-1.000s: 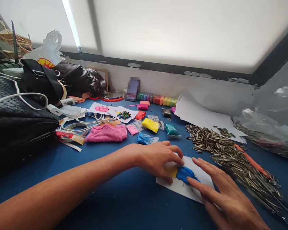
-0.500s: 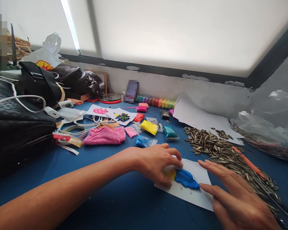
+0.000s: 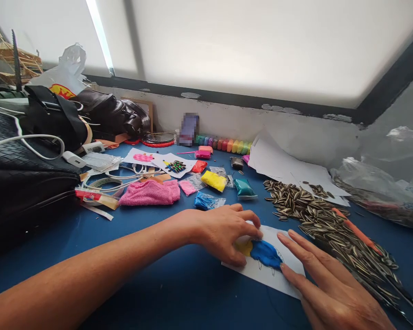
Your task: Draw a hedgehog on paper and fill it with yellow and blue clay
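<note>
A white sheet of paper (image 3: 285,286) with a line drawing lies near the table's front. Blue clay (image 3: 266,255) is spread over much of the drawing, and yellow clay (image 3: 245,248) adjoins its left end. My left hand (image 3: 227,233) rests on the sheet's left part with thumb and fingers apart, beside the yellow clay. With its fingers stretched out, my right hand (image 3: 326,277) touches the right tip of the blue clay with the thumb. Drawn legs show below the blue clay.
Sunflower seeds (image 3: 302,206) lie heaped at right with an orange-handled tool (image 3: 357,231) on them. Beyond my left hand are clay packets, yellow (image 3: 214,181) and teal (image 3: 245,189), and a pink cloth (image 3: 149,192). A black bag (image 3: 28,192) stands at left.
My right hand has moved slightly left, its thumb now against the clay's tip. The blue clay's right end reaches less far right. My left hand has stayed put.
</note>
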Demonstrator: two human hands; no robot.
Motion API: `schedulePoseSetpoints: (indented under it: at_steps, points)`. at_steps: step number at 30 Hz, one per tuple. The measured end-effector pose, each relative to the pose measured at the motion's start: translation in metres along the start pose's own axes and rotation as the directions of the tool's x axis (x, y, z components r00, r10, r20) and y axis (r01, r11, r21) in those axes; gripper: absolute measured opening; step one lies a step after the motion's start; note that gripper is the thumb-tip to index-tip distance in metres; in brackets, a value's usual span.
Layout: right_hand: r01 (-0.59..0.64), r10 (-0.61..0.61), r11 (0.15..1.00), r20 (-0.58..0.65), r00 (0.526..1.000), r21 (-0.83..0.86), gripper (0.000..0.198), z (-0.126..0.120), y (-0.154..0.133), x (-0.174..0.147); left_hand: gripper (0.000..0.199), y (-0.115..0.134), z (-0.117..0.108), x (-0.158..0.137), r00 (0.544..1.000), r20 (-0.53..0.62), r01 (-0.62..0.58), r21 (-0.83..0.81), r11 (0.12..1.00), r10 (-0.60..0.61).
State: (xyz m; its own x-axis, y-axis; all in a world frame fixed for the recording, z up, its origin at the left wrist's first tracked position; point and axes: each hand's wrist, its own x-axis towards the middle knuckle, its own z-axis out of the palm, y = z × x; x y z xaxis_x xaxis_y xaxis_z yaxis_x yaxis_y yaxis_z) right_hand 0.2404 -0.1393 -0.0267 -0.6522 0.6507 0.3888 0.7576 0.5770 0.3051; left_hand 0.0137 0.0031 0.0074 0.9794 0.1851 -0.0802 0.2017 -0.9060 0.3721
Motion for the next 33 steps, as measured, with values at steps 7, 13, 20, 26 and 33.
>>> schedulePoseSetpoints:
  at_steps: [7, 13, 20, 26, 33]
  points:
    - [-0.001, 0.003, 1.000, -0.098, 0.995, 0.016, 0.034, -0.004, -0.003, 0.005, 0.056, 0.000, 0.001, 0.000, 1.000, -0.003, 0.002, -0.003, 1.000, -0.002]
    - [0.019, -0.020, 0.999, 0.006, 1.000, 0.035, 0.028, -0.001, 0.000, 0.000, 0.057, 0.001, 0.001, 0.000, 1.000, -0.009, -0.006, 0.009, 1.000, 0.006]
    - [-0.071, 0.071, 0.997, -0.064, 0.995, 0.003, 0.046, 0.003, 0.002, 0.000, 0.056, -0.001, 0.003, 0.000, 0.999, -0.029, -0.030, 0.017, 0.999, 0.031]
    - [-0.027, 0.028, 0.996, 0.010, 1.000, -0.088, 0.054, 0.012, 0.003, -0.006, 0.053, 0.001, 0.002, 0.000, 1.000, -0.019, -0.016, 0.029, 0.999, 0.017]
    - [-0.046, 0.044, 0.995, -0.030, 0.999, -0.090, 0.043, 0.008, 0.000, 0.000, 0.052, 0.001, 0.001, 0.000, 1.000, -0.007, -0.011, 0.016, 1.000, 0.011]
